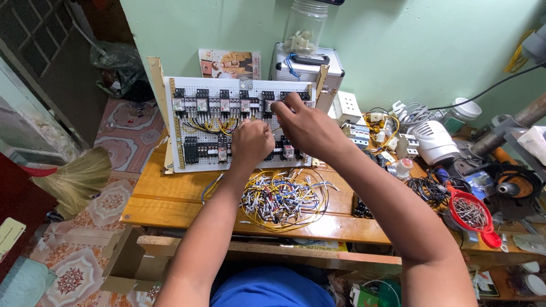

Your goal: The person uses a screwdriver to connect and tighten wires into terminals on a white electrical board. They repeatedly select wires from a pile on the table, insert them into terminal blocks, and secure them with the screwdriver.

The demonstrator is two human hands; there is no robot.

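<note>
Desk (170, 196) of glossy yellow wood carries an upright white perforated panel (187, 122) fitted with rows of black relay blocks and yellow wiring; bare wood lies open to the left, clutter crowds the right edge. Loose bundle of yellow and white wire leads (281, 199) lies just in front of the panel. Right hand (307, 128) reaches the upper relay row, fingers (280, 108) pinched narrow there. Left hand (252, 142) rests curled against the panel's middle; its grip cannot be told.
</note>
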